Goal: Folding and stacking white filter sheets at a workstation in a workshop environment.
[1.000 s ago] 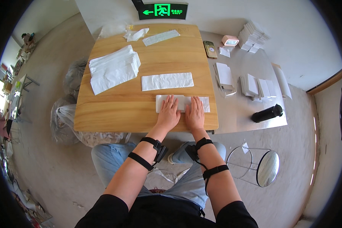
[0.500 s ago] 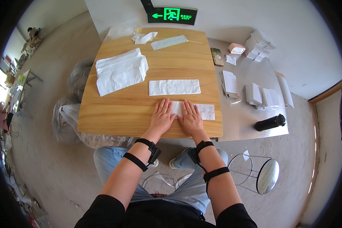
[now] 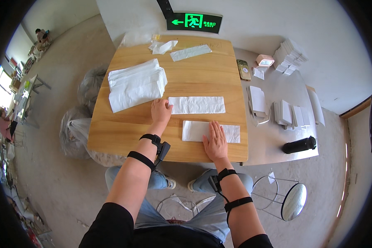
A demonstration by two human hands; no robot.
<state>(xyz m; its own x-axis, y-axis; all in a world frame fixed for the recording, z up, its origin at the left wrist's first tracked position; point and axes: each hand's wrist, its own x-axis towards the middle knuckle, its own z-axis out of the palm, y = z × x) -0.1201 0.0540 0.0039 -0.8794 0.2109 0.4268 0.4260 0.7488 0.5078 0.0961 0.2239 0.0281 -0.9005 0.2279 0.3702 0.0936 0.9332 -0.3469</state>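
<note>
Two flat white strips that look like thin plastic or paper lie on the wooden table. My left hand [image 3: 161, 111], its fingers curled and thumb drawn in, is at the left end of the farther strip [image 3: 198, 105]. Its fingertips are closed on that edge. My right hand [image 3: 215, 142] rests flat with fingers stretched out, pressing on the nearer strip [image 3: 192, 131]. To the left of the farther strip is a thick stack of similar white sheets [image 3: 136, 87].
A crumpled white piece [image 3: 163, 47] and another strip [image 3: 191, 53] lie at the table's far side. On the metal side table [image 3: 260, 140] are a phone [image 3: 244, 70], white stacks [image 3: 283, 112] and a black bottle [image 3: 299, 145]. A round-topped stool [image 3: 294, 201] stands at right.
My left hand has lifted off the nearer strip and moved forward and left to the farther strip's end, its fingers curling. My right hand stays flat on the nearer strip. The view has shifted slightly.
</note>
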